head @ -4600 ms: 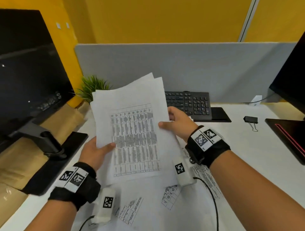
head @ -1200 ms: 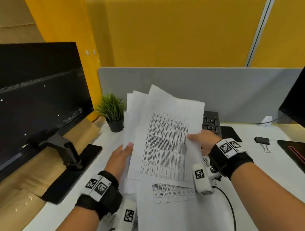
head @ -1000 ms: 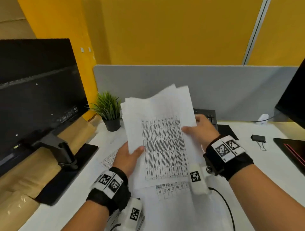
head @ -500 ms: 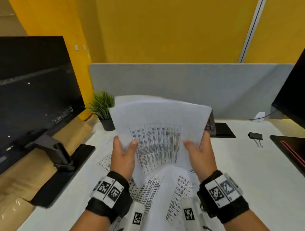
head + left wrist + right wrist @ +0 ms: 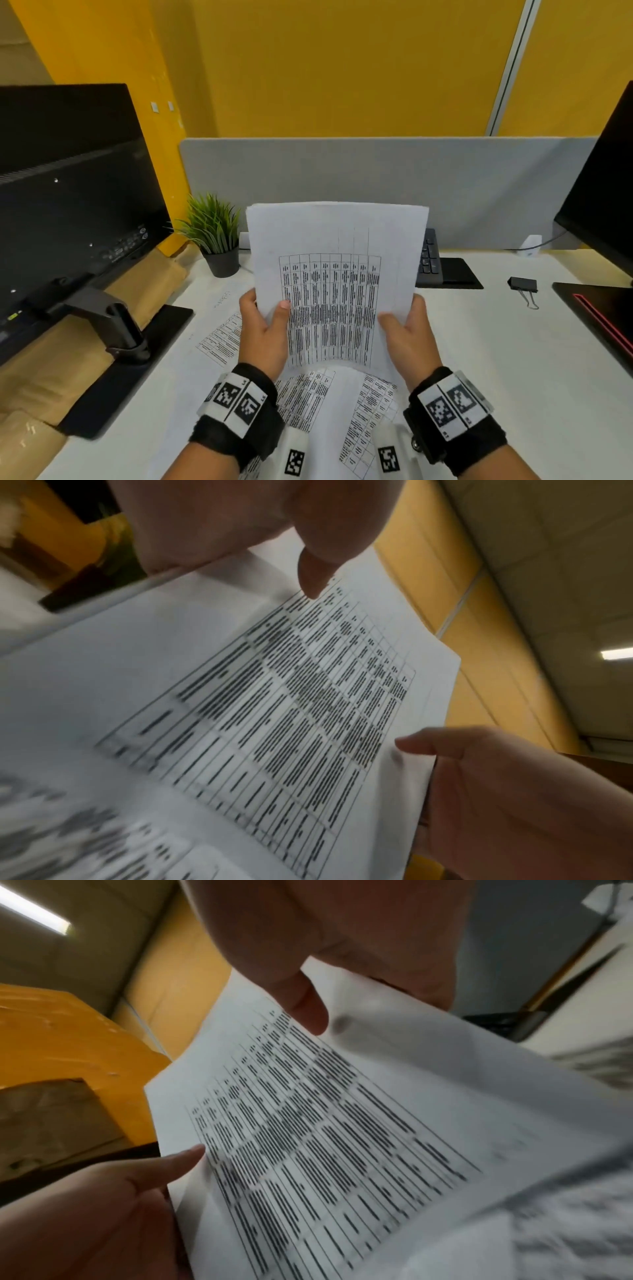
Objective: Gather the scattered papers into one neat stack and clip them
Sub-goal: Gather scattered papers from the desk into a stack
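Note:
A stack of white printed papers (image 5: 335, 281) stands upright in front of me, its sheets lined up, its lower edge near the desk. My left hand (image 5: 263, 329) grips its left edge with the thumb on the front. My right hand (image 5: 407, 329) grips the right edge the same way. Both wrist views show the printed table on the top sheet of the papers (image 5: 291, 710) (image 5: 325, 1137), with a thumb pressing each side. More printed sheets (image 5: 329, 407) lie loose on the desk under my wrists. A black binder clip (image 5: 522, 284) lies on the desk to the right, apart from both hands.
A black monitor (image 5: 68, 205) on a stand is at the left, with a small potted plant (image 5: 215, 236) beside it. A keyboard (image 5: 430, 257) sits behind the stack. Another monitor (image 5: 606, 205) and a dark laptop edge (image 5: 603, 315) are at the right. A grey divider (image 5: 376, 171) backs the desk.
The fanned, crooked sheets have been squared into one even upright stack. Both hands have shifted to grip its two side edges symmetrically.

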Action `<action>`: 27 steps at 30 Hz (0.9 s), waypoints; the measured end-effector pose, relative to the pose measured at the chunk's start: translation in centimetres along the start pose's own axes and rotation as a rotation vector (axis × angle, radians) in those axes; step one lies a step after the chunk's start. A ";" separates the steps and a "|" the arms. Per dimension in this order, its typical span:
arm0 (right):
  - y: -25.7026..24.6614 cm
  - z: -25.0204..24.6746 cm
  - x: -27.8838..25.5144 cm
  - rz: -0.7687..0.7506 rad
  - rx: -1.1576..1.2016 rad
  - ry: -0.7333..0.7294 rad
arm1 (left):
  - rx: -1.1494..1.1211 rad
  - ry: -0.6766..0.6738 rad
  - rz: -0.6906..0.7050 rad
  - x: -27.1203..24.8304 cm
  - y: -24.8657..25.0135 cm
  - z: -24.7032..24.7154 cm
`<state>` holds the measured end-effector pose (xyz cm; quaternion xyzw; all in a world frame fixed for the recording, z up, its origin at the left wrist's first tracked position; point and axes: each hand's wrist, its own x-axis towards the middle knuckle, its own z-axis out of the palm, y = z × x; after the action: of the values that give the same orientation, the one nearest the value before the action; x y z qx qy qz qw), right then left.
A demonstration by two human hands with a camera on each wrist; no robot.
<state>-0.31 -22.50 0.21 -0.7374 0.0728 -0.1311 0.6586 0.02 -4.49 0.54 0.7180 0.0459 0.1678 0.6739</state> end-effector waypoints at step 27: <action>-1.4 -4.1 -1.8 0.001 0.038 0.046 | -0.099 -0.010 0.022 0.5 -1.4 -3.7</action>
<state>-3.29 -25.73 1.81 -0.7217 0.0858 -0.1490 0.6706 -0.46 -0.68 -0.64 0.6850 0.0262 0.1738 0.7070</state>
